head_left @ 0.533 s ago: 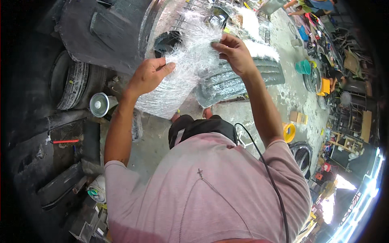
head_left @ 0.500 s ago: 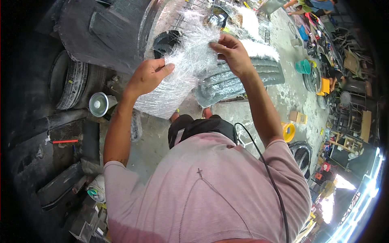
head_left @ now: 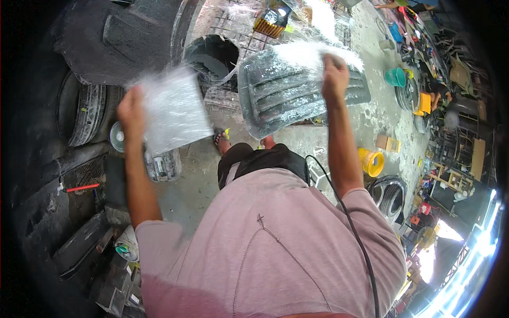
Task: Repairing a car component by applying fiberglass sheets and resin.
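Note:
My left hand (head_left: 132, 108), blurred, is closed on the edge of a whitish sheet of fibreglass mat (head_left: 177, 114), which hangs at the left with a frayed upper edge. Out to the right, my right hand (head_left: 335, 77) is closed at a blurred patch of white fibreglass strands (head_left: 317, 52). Where that piece ends is hard to make out against the bright white fibres behind it. Below and behind the right hand lies a dark, ribbed, glossy panel (head_left: 286, 85) with wet-looking whitish smears. A black round tub (head_left: 214, 55) stands between the two hands.
A large dark panel (head_left: 127, 42) fills the far left, above tyres (head_left: 90, 108). A metal grid (head_left: 244, 45) carries a small box-like container (head_left: 273, 21). Yellow bucket (head_left: 371, 162), cardboard box (head_left: 388, 143) and green bucket (head_left: 395, 77) stand on the right. Another person's arm shows far right.
My hands have moved far apart, left hand leftward and right hand rightward. The fibreglass mat stretched between them has come apart, uncovering the black tub and more of the ribbed panel.

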The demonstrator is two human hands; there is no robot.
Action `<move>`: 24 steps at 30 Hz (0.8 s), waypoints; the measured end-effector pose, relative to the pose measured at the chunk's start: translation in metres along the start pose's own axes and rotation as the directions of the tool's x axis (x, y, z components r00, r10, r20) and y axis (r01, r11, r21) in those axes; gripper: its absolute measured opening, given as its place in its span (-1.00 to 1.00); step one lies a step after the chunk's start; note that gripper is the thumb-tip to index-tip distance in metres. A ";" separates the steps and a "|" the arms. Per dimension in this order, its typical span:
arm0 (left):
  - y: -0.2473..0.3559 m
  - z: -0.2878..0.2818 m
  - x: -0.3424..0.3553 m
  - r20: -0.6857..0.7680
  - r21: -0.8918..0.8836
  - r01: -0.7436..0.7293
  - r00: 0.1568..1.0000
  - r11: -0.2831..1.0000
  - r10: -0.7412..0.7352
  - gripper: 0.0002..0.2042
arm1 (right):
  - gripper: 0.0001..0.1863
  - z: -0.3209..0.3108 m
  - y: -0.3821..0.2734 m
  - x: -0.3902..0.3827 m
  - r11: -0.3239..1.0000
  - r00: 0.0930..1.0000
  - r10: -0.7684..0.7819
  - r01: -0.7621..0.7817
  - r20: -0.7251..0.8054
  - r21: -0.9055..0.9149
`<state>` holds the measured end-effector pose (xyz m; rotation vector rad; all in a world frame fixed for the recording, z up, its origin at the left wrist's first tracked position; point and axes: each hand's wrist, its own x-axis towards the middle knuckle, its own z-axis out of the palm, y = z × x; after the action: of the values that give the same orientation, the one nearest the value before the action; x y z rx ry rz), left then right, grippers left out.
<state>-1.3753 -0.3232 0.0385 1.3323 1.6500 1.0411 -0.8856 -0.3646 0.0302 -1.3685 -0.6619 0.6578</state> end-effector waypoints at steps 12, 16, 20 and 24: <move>-0.265 -0.133 -0.266 0.072 0.544 0.472 0.797 0.694 -0.599 -0.46 | -0.68 -0.059 -0.025 0.134 0.855 0.721 0.518 -0.419 0.461 -0.306; -0.267 -0.118 -0.402 -0.026 0.549 0.614 0.690 0.567 -0.723 -0.45 | -0.57 -0.010 0.003 0.151 0.897 0.560 0.440 -0.238 0.702 -0.372; -0.229 -0.096 -0.546 -0.254 0.242 0.887 0.448 0.392 -0.857 -0.45 | -0.60 0.065 0.015 0.168 0.818 0.008 0.467 0.377 0.884 -0.435; -0.180 -0.040 -0.665 -0.349 0.268 0.962 0.139 0.043 -0.927 -0.46 | -0.64 0.111 0.057 0.149 0.849 -0.163 0.429 0.409 0.889 -0.335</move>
<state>-1.3663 -1.0051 -0.0692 0.0534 2.3117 -0.1961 -0.8736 -0.1752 -0.0111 -1.0093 -2.3944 1.7582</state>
